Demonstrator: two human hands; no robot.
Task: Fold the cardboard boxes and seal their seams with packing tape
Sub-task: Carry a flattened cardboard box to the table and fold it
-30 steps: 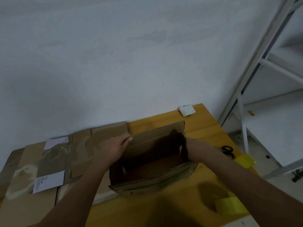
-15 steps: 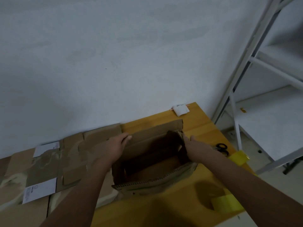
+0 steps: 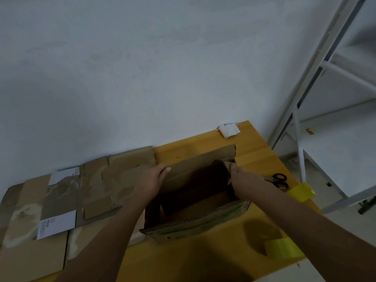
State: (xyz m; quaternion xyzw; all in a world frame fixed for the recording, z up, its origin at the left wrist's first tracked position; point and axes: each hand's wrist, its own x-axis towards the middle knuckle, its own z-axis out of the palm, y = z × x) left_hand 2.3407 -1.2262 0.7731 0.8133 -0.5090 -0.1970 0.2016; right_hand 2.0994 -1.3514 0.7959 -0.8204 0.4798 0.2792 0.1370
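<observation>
Yellow wood makes up the surface (image 3: 203, 259), pushed against a pale wall, and the open cardboard box (image 3: 195, 200) stands near its middle, the landmark for everything else. On the box's left side the left hand (image 3: 151, 180) curls its fingers over the top of the left wall where it meets the raised far flap (image 3: 203, 161); on the box's right side the right hand (image 3: 242, 180) has its grip pinched on the top edge of the right wall. Both hands appear to be squaring the box open, so the step goes best if they pull outward evenly and press the corners true before any flap goes down (a skewed box leaves a gap along the seam). Short flaps should probably fold first, long ones over them. Left of the box lies a pile of flattened cartons (image 3: 61, 210). Nearer the person and to the box's right sits a roll of yellowish packing tape (image 3: 281, 248); scissors (image 3: 279, 180) lie just right of the box.
</observation>
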